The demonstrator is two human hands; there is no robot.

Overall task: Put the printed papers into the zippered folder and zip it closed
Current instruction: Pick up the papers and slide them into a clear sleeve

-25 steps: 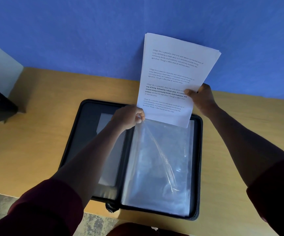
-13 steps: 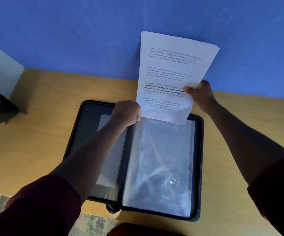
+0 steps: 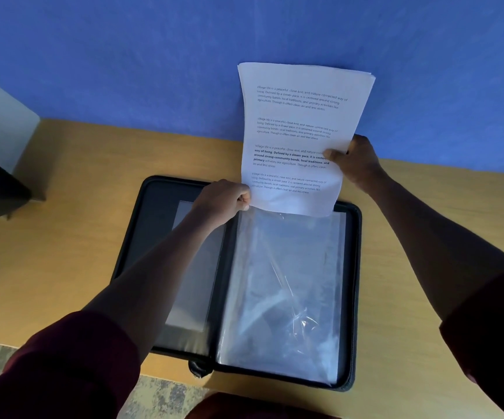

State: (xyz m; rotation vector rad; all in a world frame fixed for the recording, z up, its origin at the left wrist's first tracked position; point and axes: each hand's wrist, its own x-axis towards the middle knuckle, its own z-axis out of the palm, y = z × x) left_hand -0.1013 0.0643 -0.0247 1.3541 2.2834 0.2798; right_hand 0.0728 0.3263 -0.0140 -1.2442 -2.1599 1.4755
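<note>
A black zippered folder (image 3: 355, 267) lies open flat on the wooden table, with clear plastic sleeves (image 3: 284, 291) on its right half. A stack of printed papers (image 3: 296, 122) stands upright over the sleeves' top edge, its bottom edge touching the sleeve opening. My right hand (image 3: 356, 161) pinches the stack's right side. My left hand (image 3: 223, 201) is closed at the top left corner of the sleeve, beside the papers' lower left corner. Whether it grips the sleeve, the papers or both is hard to tell.
The wooden table (image 3: 63, 237) runs up to a blue wall (image 3: 123, 55). A dark object (image 3: 0, 192) sits at the far left beside a pale panel. The table's front edge lies just below the folder, with floor beneath.
The papers have shifted slightly left and lower toward the sleeve's top opening. Both hands keep their holds. The lifted plastic sheet has settled flatter.
</note>
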